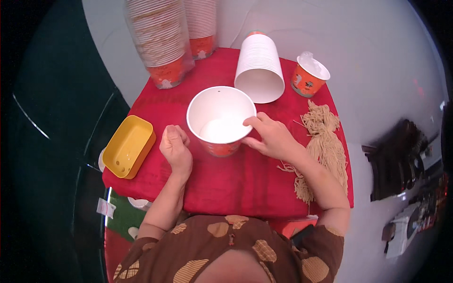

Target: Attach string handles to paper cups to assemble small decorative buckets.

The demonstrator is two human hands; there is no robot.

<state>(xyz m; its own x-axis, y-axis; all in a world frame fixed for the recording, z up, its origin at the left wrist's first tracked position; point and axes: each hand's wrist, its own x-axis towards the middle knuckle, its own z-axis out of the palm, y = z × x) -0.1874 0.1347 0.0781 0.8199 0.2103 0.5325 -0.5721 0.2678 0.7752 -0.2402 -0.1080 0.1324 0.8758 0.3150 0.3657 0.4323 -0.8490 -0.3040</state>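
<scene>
A large white-lined paper cup (219, 111) with an orange printed outside is tilted toward me over the middle of the table. My right hand (271, 137) grips its right side, thumb over the rim and fingers beneath. A small dark spot, perhaps a hole, shows inside the far wall near the rim. To the left of the cup and apart from it, my left hand (175, 145) is closed with thumb pressed on fingers; whatever it may hold is hidden. Bundled beige strings (325, 137) lie beside my right forearm.
On the red-covered table (226, 188) a yellow tub (130, 146) stands at the left. Tall stacks of paper cups (163, 52) rise at the back left. A nested cup stack (259, 61) lies on its side behind. An orange cup (309, 78) holding clear plastic stands back right.
</scene>
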